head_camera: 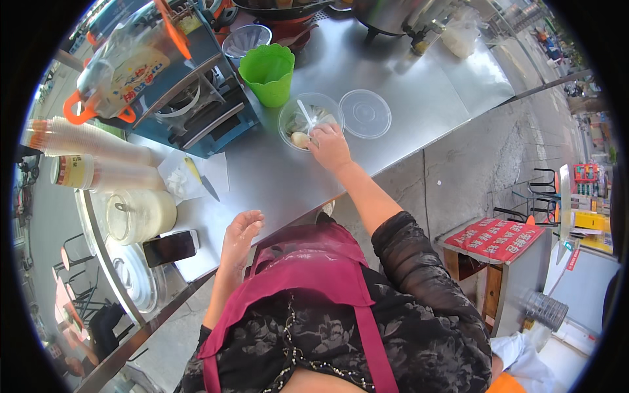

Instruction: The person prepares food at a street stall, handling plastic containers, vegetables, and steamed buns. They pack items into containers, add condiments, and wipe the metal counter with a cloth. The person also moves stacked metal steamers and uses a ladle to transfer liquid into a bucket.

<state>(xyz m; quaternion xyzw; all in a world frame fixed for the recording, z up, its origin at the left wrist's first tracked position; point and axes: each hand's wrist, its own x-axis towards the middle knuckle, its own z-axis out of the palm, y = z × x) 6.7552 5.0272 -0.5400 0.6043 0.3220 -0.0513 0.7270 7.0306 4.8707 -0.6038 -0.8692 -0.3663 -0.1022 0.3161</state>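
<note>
My right hand (pixel 330 147) reaches over a clear round plastic bowl (pixel 281 126), its fingers inside the near rim. Close to the fingertips lies a pale, egg-like piece (pixel 299 139); whether they grip anything is hidden by the hand. A white plastic spoon (pixel 303 111) leans in the bowl among greyish food that I cannot make out. Just right of the bowl, a clear round lid (pixel 365 114) lies flat on the metal counter (pixel 417 88). My left hand (pixel 241 235) hovers at the counter's near edge, holding nothing, fingers bent and apart.
Behind the bowl stands a green scalloped container (pixel 268 73). A yellow-handled knife (pixel 200 178) lies on white paper at left. Nearby are stacked plastic tubs (pixel 125 174), a lidded jar (pixel 142 216) and a phone (pixel 169 249). A large metal pot (pixel 388 14) occupies the back.
</note>
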